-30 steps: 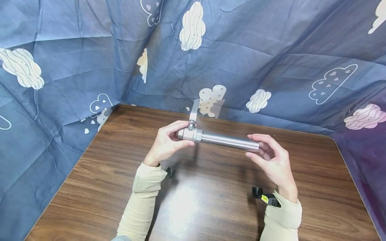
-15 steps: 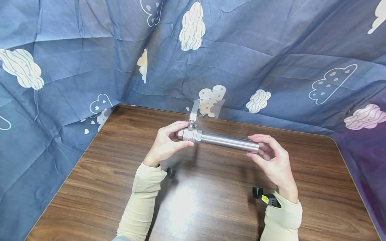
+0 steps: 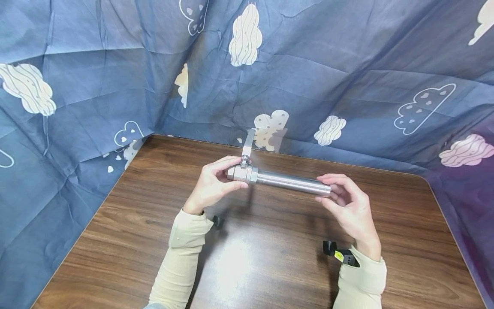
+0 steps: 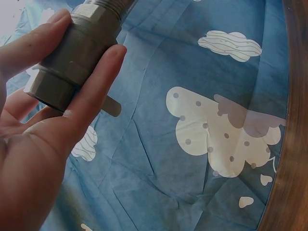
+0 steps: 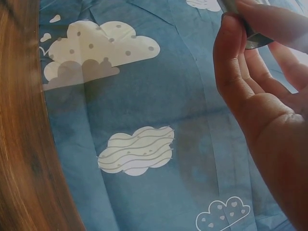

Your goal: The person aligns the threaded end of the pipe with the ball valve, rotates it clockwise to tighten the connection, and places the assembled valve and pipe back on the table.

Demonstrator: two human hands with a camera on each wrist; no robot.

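A silver ball valve (image 3: 240,173) with a flat lever handle (image 3: 248,143) is joined to a long metal pipe (image 3: 289,181). The lever points up and away, toward the curtain. My left hand (image 3: 210,183) grips the valve body, thumb on the near side and fingers on the far side. At the pipe's other end my right hand (image 3: 349,204) pinches it between thumb and fingers. Threads show where the pipe meets the valve (image 4: 79,53) in the left wrist view. Only the pipe's end (image 5: 257,39) appears in the right wrist view. The assembly is held level above the table.
Below lies a brown wood-grain table (image 3: 270,257) with a bright glare patch. A blue curtain (image 3: 308,73) with cloud prints hangs behind and beside it. Each cuff carries a small black camera mount, such as the right one (image 3: 347,257).
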